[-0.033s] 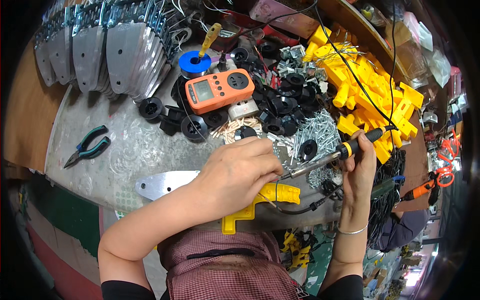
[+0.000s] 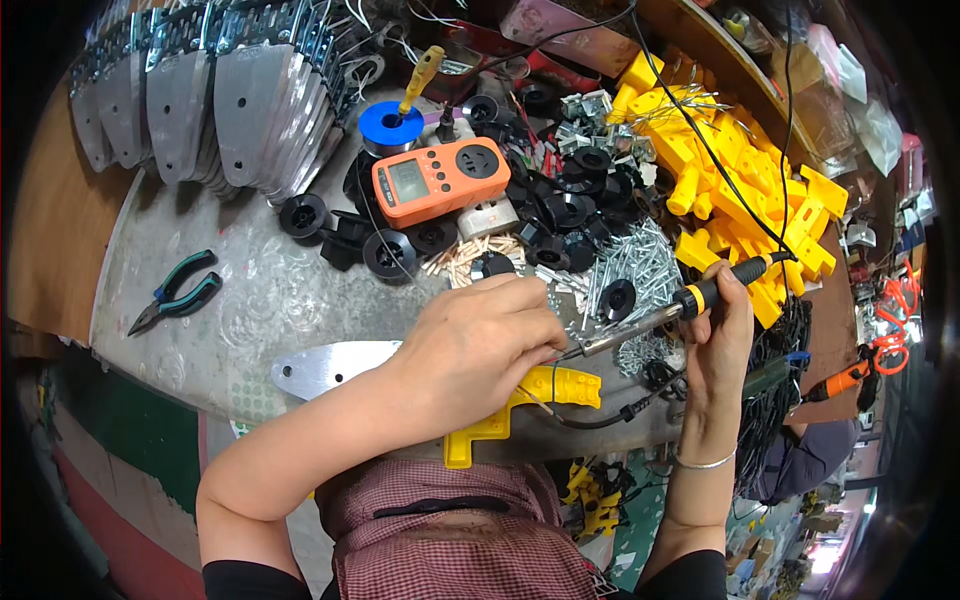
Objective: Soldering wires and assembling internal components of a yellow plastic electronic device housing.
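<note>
- The iron (image 2: 640,326) lies right of centre in the frame, its long axis slanting from the handle at centre right down-left to a tip near the middle.
- That tip ends just beside the left hand's fingertips; whether it touches anything there is too small to tell. This short space between tip and pinch looks like the relation that matters most.
- The shell (image 2: 490,429), a yellow half with its hollow side up, lies at lower centre, just below the tip and partly under the left hand, which is the nearer hand. One arm of it reaches right, another points down toward the bench (image 2: 230,345) edge.
- A pale wire (image 2: 536,401) runs from beneath the left hand across the shell, down-right to a dark cord (image 2: 600,423), which bends up toward the right wrist.
- Left hand (image 2: 485,335): back upward, thumb and fingers drawn together in a pinch, apparently on the wire; the contact is mostly hidden. Its forearm rises from lower left, crossing over the plate (image 2: 315,367).
- Right hand (image 2: 722,335): closed around the iron's handle between thumb and fingers, with no slack visible. The wrist is upright at centre right, its forearm rising nearly straight from the lower edge.
</note>
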Available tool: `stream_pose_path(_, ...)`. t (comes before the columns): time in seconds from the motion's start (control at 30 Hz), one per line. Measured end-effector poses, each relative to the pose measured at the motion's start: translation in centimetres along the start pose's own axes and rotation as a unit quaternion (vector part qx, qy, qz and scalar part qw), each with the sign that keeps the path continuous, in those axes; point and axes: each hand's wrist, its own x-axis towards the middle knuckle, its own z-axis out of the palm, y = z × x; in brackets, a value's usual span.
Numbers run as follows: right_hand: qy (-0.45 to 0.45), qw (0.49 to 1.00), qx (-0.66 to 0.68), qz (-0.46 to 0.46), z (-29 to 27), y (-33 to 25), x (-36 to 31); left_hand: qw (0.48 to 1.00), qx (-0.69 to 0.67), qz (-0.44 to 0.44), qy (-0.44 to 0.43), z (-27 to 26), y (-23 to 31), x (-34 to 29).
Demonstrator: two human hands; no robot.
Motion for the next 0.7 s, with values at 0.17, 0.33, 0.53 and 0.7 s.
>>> stream_pose_path(0.17, -0.01, 1.0, 0.001, -0.001, -0.06, -0.04, 0.0, 1.0, 0.004, 0.0, -0.004, 0.07, 0.07, 0.01)
stream_pose_path(0.33, -0.011, 1.0, 0.001, -0.003, -0.03, -0.11, -0.02, 1.0, -0.007, 0.004, 0.0, 0.0, 0.13, 0.02)
stream_pose_path(0.53, -0.001, 1.0, -0.001, -0.003, -0.24, -0.04, -0.02, 0.999, -0.029, 0.013, 0.008, 0.12, -0.04, -0.02)
stream_pose_path(0.7, -0.007, 1.0, -0.004, -0.012, -0.6, -0.05, -0.05, 0.999, -0.023, 0.021, 0.007, 0.24, 0.1, 0.03)
